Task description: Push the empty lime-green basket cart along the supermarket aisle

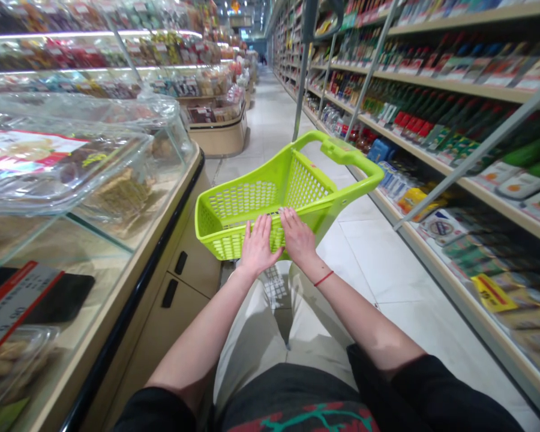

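A lime-green plastic shopping basket (252,201) on wheels stands in the aisle in front of me, its long handle (348,155) raised at the far end. I see nothing inside it. My left hand (257,246) lies flat on the basket's near rim with its fingers stretched forward. Right beside it, my right hand (298,239) rests on the same rim, fingers also extended over the edge. A red string circles my right wrist (324,278). Neither hand holds anything loose.
A glass-topped display counter (117,228) with packaged food runs along my left, with cabinet doors (175,282) below. Shelves (454,90) of bottles and packets line the right, crossed by slanted metal bars (477,150). A white tiled aisle (270,114) leads ahead.
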Available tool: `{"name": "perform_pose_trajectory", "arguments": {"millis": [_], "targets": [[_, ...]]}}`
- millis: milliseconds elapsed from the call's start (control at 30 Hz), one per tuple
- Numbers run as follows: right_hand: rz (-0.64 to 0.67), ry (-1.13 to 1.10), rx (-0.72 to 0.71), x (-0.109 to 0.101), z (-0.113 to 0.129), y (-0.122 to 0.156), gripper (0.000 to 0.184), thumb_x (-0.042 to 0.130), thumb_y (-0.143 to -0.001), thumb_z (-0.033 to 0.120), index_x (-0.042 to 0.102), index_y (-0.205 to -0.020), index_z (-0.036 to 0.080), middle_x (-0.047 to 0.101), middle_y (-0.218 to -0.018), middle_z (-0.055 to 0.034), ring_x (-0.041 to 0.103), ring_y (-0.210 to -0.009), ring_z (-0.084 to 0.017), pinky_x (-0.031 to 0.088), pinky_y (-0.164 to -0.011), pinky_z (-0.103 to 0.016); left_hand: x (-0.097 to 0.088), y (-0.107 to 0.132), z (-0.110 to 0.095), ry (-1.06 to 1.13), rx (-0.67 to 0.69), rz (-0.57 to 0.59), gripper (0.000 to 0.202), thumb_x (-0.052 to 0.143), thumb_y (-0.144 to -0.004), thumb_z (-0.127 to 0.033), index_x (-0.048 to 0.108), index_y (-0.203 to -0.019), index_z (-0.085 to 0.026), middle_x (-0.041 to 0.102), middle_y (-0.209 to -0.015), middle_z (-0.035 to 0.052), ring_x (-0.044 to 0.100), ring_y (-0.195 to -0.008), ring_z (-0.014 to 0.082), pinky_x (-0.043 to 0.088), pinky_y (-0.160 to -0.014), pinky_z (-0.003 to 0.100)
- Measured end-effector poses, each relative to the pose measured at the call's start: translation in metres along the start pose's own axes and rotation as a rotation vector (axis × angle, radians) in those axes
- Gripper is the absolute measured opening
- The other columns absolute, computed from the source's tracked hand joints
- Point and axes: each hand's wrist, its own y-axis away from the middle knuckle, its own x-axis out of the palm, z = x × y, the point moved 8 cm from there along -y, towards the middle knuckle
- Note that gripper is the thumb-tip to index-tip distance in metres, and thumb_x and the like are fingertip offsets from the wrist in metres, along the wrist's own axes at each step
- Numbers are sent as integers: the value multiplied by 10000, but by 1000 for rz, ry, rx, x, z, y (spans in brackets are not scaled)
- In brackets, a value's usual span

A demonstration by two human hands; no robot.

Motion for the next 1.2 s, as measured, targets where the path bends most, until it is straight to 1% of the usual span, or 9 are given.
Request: {"name": "perform_pose_trajectory", "arguments": {"millis": [100, 200, 467, 533, 633, 833, 933, 1067, 1200], "targets": [[32, -17, -52, 8, 16, 0, 544, 334, -991, 77, 448, -1523, 64, 457, -1595, -175, 403, -1505, -283, 531, -1065, -420, 1, 0, 1, 1, 4, 4, 902, 569, -851, -440, 245, -1600, -55, 292, -1676, 185, 227, -1581, 312, 73, -1308, 522], [45, -6, -103, 8, 18, 2, 540, 341, -990, 70, 458, -1517, 68, 470, -1587, -172, 407, -1502, -281, 533, -1055, -417, 0, 0, 1, 2, 5, 5, 890, 562, -857, -441, 253, -1597, -54, 300, -1674, 181, 233, -1580, 310, 69, -1308, 520], [-13, 98, 23, -29, -47, 5, 622, 324, -941, -5, 435, -1542, 108, 477, -1582, -182, 388, -1511, -309, 534, -1038, -457, -3, 0, 0, 15, -9, 12, 906, 552, -891, -527, 224, -1608, -82, 293, -1677, 181, 221, -1583, 312, 78, -1305, 534], [-36, 103, 44, -33, -56, 5, 640, 335, -924, -19, 431, -1544, 110, 481, -1579, -185, 388, -1511, -308, 529, -1045, -463, -2, -1, 0, 13, -9, 21, 908, 547, -895, -531, 217, -1610, -79, 280, -1682, 181, 211, -1586, 313, 80, -1305, 534], [-43, 83, 32, -29, -47, 3, 625, 336, -932, -7, 432, -1540, 97, 487, -1574, -184, 400, -1505, -298, 522, -1061, -454, -1, -1, -1, 3, -4, 22, 913, 541, -898, -542, 218, -1609, -69, 275, -1683, 185, 200, -1589, 312, 78, -1306, 528], [22, 8, -57, 0, 6, -2, 542, 364, -984, 78, 467, -1515, 110, 493, -1572, -168, 423, -1492, -290, 542, -1033, -425, 2, -1, -2, 3, 10, 20, 908, 554, -873, -482, 231, -1601, -46, 273, -1683, 187, 196, -1590, 306, 72, -1307, 518], [50, 7, -95, 9, 20, -4, 527, 378, -994, 98, 468, -1514, 111, 490, -1576, -161, 409, -1500, -289, 540, -1032, -420, 2, -2, -3, 8, 16, 16, 912, 565, -850, -434, 225, -1602, -45, 281, -1681, 182, 206, -1588, 303, 67, -1308, 516], [52, 60, -141, 6, 13, -4, 522, 371, -1002, 101, 466, -1515, 114, 494, -1573, -162, 398, -1504, -311, 535, -1021, -448, -1, -2, -3, 20, 10, 15, 901, 562, -866, -469, 237, -1599, -58, 300, -1672, 190, 232, -1580, 310, 86, -1305, 516], [26, 136, -98, -15, -21, -2, 543, 326, -993, 51, 457, -1519, 93, 512, -1558, -172, 416, -1493, -309, 531, -1014, -435, -2, -1, -1, 22, 2, 22, 899, 549, -896, -520, 232, -1599, -57, 308, -1666, 203, 228, -1581, 310, 95, -1305, 520]]}}
